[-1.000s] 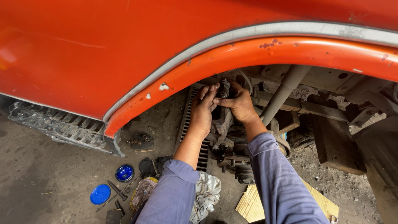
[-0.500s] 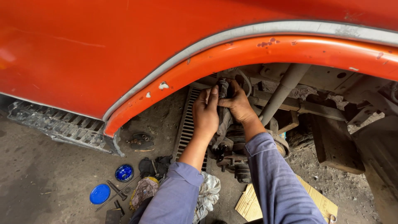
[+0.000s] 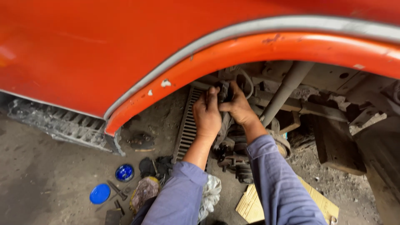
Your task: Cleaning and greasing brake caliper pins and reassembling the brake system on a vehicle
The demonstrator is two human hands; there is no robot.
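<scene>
Fingers of both the left hand (image 3: 207, 114) and the right hand (image 3: 238, 107) curl tightly around a dark metal part (image 3: 223, 92) under the orange wheel arch (image 3: 250, 52). Blue lids (image 3: 100, 193) lie on the dirty floor (image 3: 41, 166) nearby.

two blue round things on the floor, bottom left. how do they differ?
The lighter blue disc looks flat and matte, while the darker blue dish is glossy with bright glints. The lighter blue disc lies nearer the bottom-left corner; the darker blue dish sits closer to the black rag. The disc looks slightly wider. Both are round, blue and lie on the dirty floor, away from both hands.
</scene>
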